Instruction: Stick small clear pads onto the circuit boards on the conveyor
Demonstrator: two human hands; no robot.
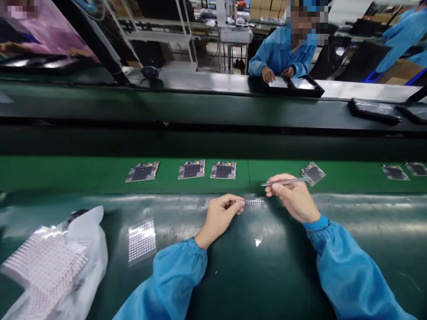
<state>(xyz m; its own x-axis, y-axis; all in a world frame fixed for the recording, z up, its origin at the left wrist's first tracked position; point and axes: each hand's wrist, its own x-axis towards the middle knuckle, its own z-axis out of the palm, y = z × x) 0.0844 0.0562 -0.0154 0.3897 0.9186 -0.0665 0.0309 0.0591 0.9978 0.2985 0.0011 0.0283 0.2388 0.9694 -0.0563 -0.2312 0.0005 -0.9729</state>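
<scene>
Between the thumb and fingers of my left hand (222, 215) is a small strip of stickers (254, 202) with rows of little pale squares, held just above the table's near edge of the green belt. My right hand (295, 195) grips metal tweezers (283, 182), their tip pointing left toward the strip but apart from it. Behind the right hand a circuit board (312, 173) lies tilted on the green belt. Two more circuit boards, one here (223, 170) and its neighbour (191, 169), lie beyond my left hand.
A sticker sheet (142, 241) lies left of my left arm. Further left, more sticker sheets (46, 262) rest on a white plastic bag (96, 249). Other boards (143, 171) sit along the belt (66, 173). Across the line, a co-worker in blue (283, 49) handles a black tray (307, 89).
</scene>
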